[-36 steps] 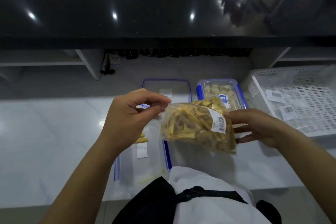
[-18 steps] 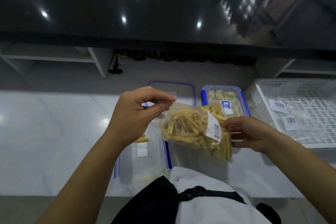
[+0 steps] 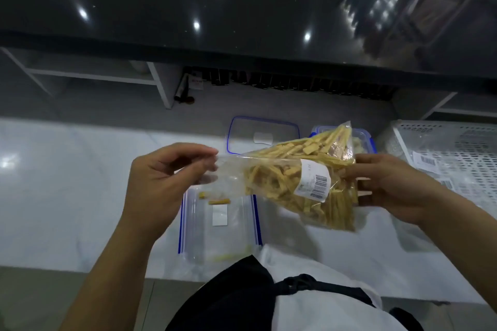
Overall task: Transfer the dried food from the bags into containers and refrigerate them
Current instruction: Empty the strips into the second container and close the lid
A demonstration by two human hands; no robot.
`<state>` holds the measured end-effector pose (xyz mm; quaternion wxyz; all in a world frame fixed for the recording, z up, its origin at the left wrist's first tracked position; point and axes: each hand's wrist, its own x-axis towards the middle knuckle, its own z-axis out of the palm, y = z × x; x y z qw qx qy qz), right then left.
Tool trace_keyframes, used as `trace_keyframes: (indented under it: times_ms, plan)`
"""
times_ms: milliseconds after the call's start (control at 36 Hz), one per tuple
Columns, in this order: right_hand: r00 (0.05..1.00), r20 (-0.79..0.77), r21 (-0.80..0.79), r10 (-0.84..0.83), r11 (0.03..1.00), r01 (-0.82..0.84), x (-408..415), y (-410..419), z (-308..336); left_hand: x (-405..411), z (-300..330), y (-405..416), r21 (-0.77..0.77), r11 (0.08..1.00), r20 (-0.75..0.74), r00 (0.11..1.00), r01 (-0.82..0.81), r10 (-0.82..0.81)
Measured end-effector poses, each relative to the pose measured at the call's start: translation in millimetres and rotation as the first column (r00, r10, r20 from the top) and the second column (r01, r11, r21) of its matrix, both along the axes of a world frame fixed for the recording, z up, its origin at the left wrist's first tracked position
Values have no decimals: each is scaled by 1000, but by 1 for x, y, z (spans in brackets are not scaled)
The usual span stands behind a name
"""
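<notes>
While the person is holding the bag of dried strips up off the white surface, the bag's long axis is running roughly left to right between the two hands, tilting a little so that the full end is sagging lower on the right. The left hand is pinching the empty, clear mouth end of the bag between thumb and fingertips, fingers curled in. The right hand is gripping the heavy, filled end from the side and beneath, fingers wrapped against the plastic just beside the barcode label. So the bag is lying to the right of the left hand and to the left of the right one, touching both, with nearly all the food bunching toward the right.

Directly below the mouth end, an open container with blue edges is sitting on the surface, a few strips already lying in it. Its lid is resting farther back, and a filled, closed container is standing beside that, partly hidden by the bag. A white perforated basket is sitting off to the right.

Judging by this, the left hand is the nearer one to the opening, and the pour is depending on the right hand lifting the full end so the strips slide leftward and down into the container.
</notes>
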<state>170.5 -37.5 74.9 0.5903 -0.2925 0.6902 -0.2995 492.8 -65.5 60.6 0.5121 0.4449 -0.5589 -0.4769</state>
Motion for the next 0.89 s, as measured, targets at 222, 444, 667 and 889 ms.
trace_keyframes:
  times_ms: [222,444,667,889]
  plan:
    - [972,-164,-29,170,984,-178,21,-12,4,20,-30,19,149,979,-55,987,-140,150]
    - [971,-235,-149,37,986,-74,34,-22,17,23,-43,24,150,969,-67,975,-199,210]
    - [944,-330,-308,12,944,-119,48,-30,34,30,-58,22,221,958,-7,982,-182,189]
    - [903,-429,-457,-19,867,-199,66,-36,35,28,-75,35,242,952,50,983,-186,179]
